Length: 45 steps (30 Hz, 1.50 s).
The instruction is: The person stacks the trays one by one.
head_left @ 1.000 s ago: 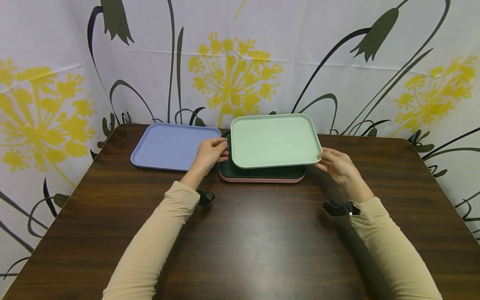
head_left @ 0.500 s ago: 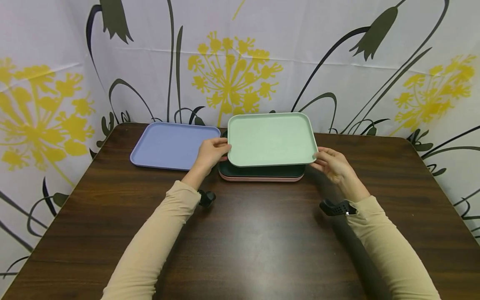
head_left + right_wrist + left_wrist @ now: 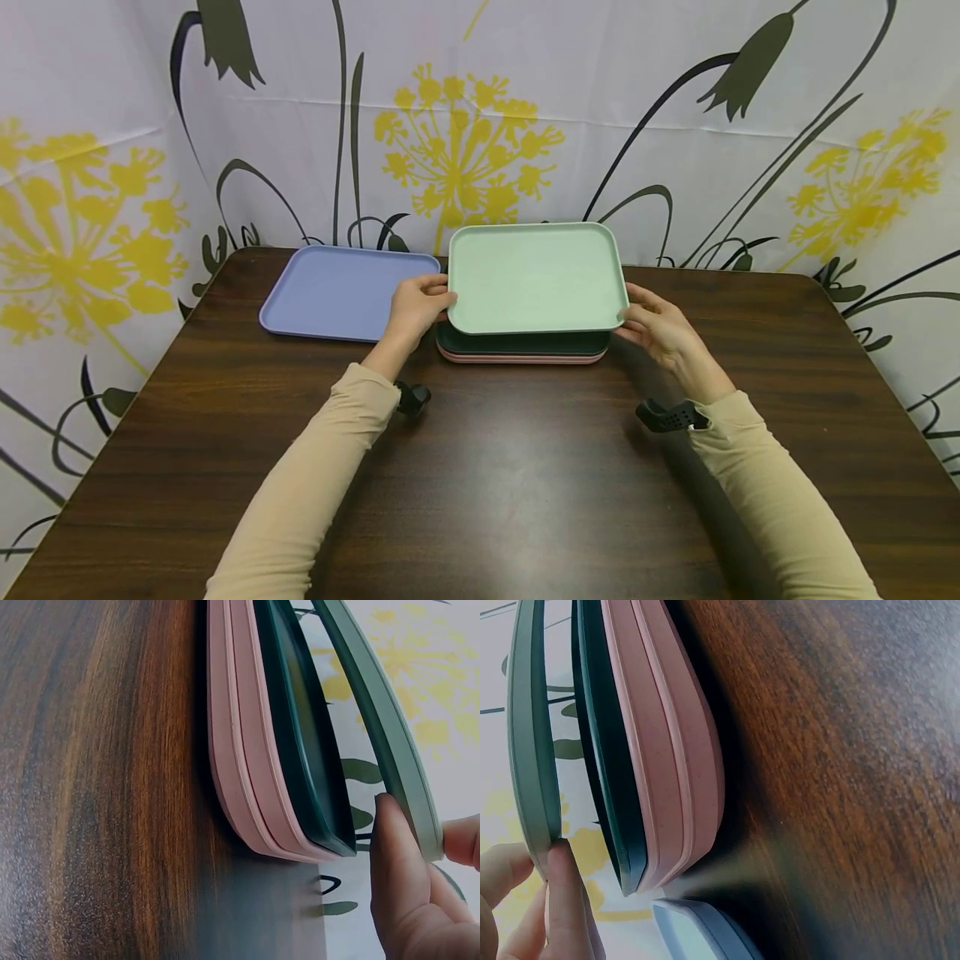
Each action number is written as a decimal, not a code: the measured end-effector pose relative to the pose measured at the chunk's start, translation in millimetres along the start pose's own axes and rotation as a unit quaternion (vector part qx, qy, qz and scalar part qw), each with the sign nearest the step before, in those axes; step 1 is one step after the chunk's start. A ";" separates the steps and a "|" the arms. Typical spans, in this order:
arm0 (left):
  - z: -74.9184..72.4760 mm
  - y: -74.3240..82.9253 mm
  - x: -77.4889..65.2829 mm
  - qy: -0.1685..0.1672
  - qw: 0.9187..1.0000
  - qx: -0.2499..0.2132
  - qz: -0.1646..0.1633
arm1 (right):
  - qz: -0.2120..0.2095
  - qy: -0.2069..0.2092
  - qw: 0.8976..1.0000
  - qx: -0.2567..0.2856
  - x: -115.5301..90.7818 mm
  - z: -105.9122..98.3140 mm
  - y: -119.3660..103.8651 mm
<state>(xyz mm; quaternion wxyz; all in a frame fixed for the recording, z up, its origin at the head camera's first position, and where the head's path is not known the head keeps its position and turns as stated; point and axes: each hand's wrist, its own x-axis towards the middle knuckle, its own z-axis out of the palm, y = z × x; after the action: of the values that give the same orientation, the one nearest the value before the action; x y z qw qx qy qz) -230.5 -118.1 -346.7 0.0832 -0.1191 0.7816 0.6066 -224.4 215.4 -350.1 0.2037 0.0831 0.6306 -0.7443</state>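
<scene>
A light green tray (image 3: 537,279) hangs just above a stack, pinched at both short ends. My left hand (image 3: 416,310) grips its left edge between thumb and fingers, and my right hand (image 3: 663,333) grips the right edge near the front corner. Below lies a dark green tray (image 3: 525,343) on top of two pink trays (image 3: 522,359). Both wrist views show a gap between the light green tray (image 3: 534,735) and the dark green one (image 3: 300,750). The light green tray hides most of the stack in the head view.
A blue tray (image 3: 345,292) lies flat left of the stack, partly behind my left hand. Everything rests on a dark brown wooden table (image 3: 510,483). Behind its back edge hangs a white cloth (image 3: 300,125) printed with flowers.
The light green tray has shifted left over the stack, my right hand moving with it. My left hand, apart from the tray a second ago, now holds its left edge.
</scene>
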 end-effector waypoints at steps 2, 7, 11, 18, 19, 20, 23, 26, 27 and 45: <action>0.0 -0.3 0.0 0.002 1.000 0.000 0.000 | -0.001 -0.001 1.000 -0.008 0.0 0.3 -0.4; 0.4 -1.4 0.7 0.006 1.000 0.006 -0.001 | -0.009 0.004 1.000 -0.024 0.5 -0.1 0.3; -0.1 -2.2 0.9 0.005 1.000 0.011 -0.009 | -0.019 0.016 0.998 -0.055 2.0 1.5 1.9; 0.1 -2.7 1.0 0.001 1.000 0.014 -0.015 | -0.013 0.052 0.992 -0.117 2.5 4.6 1.1; 0.3 -2.7 1.1 0.000 1.000 0.013 -0.017 | -0.011 0.055 0.990 -0.126 2.5 5.1 0.7; 0.3 -2.7 1.0 -0.001 1.000 0.014 -0.018 | -0.011 0.056 0.989 -0.134 2.6 5.5 0.4; 0.3 -2.8 0.4 -0.005 1.000 0.019 -0.020 | -0.012 0.055 0.987 -0.150 3.5 6.4 0.6; 0.0 -3.6 0.1 -0.007 0.999 0.025 -0.020 | -0.020 0.060 0.986 -0.155 5.5 7.2 2.4; -0.2 -3.8 0.1 -0.008 0.999 0.027 -0.021 | -0.023 0.062 0.985 -0.157 6.2 7.3 3.2; -4.7 -13.2 5.1 0.004 0.999 0.053 -0.012 | -0.021 0.073 0.979 -0.188 10.5 12.1 7.7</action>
<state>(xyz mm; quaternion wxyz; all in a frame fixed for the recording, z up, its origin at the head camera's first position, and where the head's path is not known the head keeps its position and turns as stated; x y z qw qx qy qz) -231.5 -126.2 -359.2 0.0936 -0.1269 0.8113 0.5630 -229.1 200.7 -358.8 0.1536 0.0842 0.7741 -0.6084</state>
